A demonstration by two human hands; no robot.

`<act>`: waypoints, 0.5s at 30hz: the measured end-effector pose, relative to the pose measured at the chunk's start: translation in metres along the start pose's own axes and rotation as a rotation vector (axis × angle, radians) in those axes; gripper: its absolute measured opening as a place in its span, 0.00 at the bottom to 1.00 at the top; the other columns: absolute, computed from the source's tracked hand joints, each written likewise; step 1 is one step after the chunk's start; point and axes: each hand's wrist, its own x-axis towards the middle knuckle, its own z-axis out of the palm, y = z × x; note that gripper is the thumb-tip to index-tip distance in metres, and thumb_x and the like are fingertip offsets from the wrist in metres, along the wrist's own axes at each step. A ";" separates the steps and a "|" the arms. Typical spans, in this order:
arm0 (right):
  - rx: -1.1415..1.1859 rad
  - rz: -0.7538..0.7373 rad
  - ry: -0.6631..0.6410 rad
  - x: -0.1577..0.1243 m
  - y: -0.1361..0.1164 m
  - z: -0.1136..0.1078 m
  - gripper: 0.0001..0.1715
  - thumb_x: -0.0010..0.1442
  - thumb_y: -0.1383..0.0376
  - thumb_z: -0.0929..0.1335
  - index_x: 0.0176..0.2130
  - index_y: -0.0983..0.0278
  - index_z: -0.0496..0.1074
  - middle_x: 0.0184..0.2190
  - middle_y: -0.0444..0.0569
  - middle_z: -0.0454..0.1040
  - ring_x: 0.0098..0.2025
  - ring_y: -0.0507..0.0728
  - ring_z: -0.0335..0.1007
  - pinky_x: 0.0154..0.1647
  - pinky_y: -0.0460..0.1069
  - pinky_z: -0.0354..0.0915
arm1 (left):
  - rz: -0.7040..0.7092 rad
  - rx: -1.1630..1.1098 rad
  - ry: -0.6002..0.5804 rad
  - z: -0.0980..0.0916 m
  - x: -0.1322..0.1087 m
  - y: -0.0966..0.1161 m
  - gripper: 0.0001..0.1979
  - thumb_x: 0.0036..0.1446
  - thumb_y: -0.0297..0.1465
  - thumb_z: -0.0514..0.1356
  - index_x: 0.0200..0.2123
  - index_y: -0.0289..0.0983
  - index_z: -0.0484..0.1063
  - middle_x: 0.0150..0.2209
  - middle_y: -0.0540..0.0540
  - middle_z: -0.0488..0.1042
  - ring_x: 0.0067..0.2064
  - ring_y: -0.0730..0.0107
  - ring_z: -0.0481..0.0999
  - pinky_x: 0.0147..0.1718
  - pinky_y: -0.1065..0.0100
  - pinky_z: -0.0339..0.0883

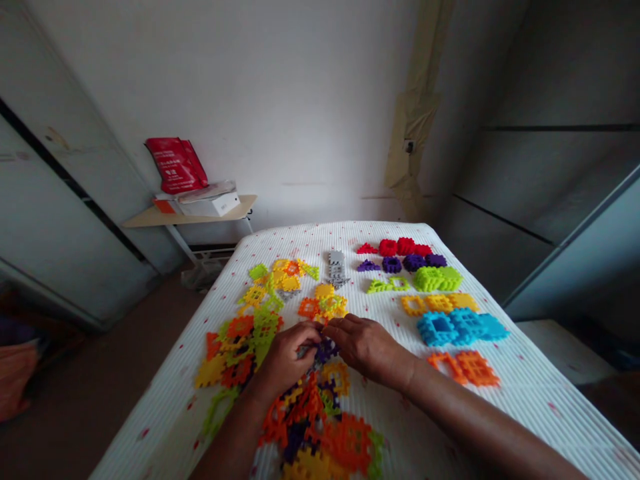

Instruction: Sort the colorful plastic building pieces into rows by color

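Note:
My left hand (290, 357) and my right hand (363, 347) meet over a mixed heap of interlocking plastic building pieces. Both hands are closed, fingertips nearly touching, and what they pinch is hidden. A purple piece (327, 349) shows just under the fingers, with bits of grey beside my left thumb. Nearer to me, orange pieces (350, 437) and a yellow piece (313, 465) lie jumbled with green and purple ones. Left of my left hand are a light-green piece (264, 330) and more orange and yellow ones. Just beyond the fingers lies a yellow piece (325, 291).
On the right, pieces lie grouped by colour: red (397, 247), purple (415, 262), green (437, 279), yellow (440, 304), blue (460, 327) and orange (477, 369). Grey pieces (337, 265) form a column at centre. A side table (145, 217) holds a red bag (177, 165).

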 end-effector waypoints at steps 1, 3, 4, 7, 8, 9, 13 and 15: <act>0.007 -0.001 -0.010 0.000 -0.001 0.000 0.19 0.63 0.70 0.60 0.53 0.65 0.63 0.45 0.53 0.72 0.44 0.57 0.67 0.44 0.50 0.66 | -0.018 -0.022 -0.012 0.001 0.000 0.001 0.09 0.47 0.21 0.54 0.31 0.38 0.70 0.36 0.47 0.77 0.37 0.71 0.77 0.38 0.71 0.70; 0.011 0.002 -0.026 0.000 -0.002 -0.001 0.21 0.61 0.70 0.61 0.54 0.65 0.62 0.45 0.53 0.72 0.44 0.57 0.66 0.45 0.50 0.65 | -0.056 -0.064 -0.036 0.003 0.001 0.002 0.09 0.47 0.22 0.53 0.31 0.38 0.70 0.32 0.48 0.76 0.34 0.71 0.76 0.37 0.71 0.70; 0.008 0.006 -0.030 -0.001 -0.003 -0.001 0.23 0.59 0.71 0.63 0.54 0.65 0.62 0.46 0.53 0.71 0.45 0.57 0.65 0.46 0.50 0.64 | -0.077 -0.086 -0.046 0.005 0.001 0.002 0.09 0.48 0.22 0.54 0.31 0.38 0.70 0.31 0.49 0.75 0.33 0.71 0.76 0.36 0.71 0.70; -0.012 0.026 -0.040 -0.001 -0.004 0.000 0.28 0.56 0.71 0.65 0.56 0.66 0.59 0.47 0.54 0.69 0.46 0.59 0.65 0.46 0.51 0.63 | -0.137 -0.188 -0.048 0.008 0.002 0.001 0.09 0.47 0.23 0.54 0.32 0.37 0.70 0.30 0.49 0.75 0.34 0.70 0.75 0.36 0.70 0.69; -0.020 0.033 -0.043 -0.001 -0.004 0.000 0.27 0.56 0.70 0.65 0.55 0.66 0.60 0.47 0.54 0.70 0.45 0.59 0.65 0.45 0.51 0.64 | -0.157 -0.237 -0.036 0.009 0.003 0.001 0.08 0.46 0.23 0.55 0.32 0.37 0.70 0.31 0.49 0.75 0.34 0.70 0.75 0.36 0.70 0.68; -0.028 0.040 -0.043 -0.001 -0.004 0.001 0.25 0.57 0.70 0.64 0.54 0.66 0.60 0.46 0.54 0.70 0.44 0.59 0.65 0.45 0.51 0.64 | -0.177 -0.294 -0.021 0.008 0.003 0.001 0.08 0.45 0.23 0.56 0.31 0.37 0.69 0.31 0.49 0.74 0.35 0.70 0.75 0.36 0.71 0.68; -0.053 0.057 0.003 0.000 -0.002 0.003 0.18 0.61 0.70 0.61 0.52 0.66 0.62 0.45 0.54 0.71 0.44 0.58 0.65 0.44 0.51 0.63 | -0.277 -0.501 0.025 0.005 0.004 0.004 0.06 0.42 0.25 0.60 0.27 0.37 0.67 0.34 0.49 0.73 0.34 0.71 0.74 0.34 0.72 0.66; -0.055 0.041 0.013 0.000 -0.002 0.003 0.21 0.60 0.70 0.61 0.54 0.67 0.60 0.46 0.55 0.71 0.45 0.58 0.65 0.44 0.52 0.63 | -0.322 -0.576 0.032 0.003 0.004 0.006 0.07 0.41 0.26 0.61 0.27 0.37 0.66 0.34 0.49 0.72 0.33 0.72 0.74 0.33 0.73 0.66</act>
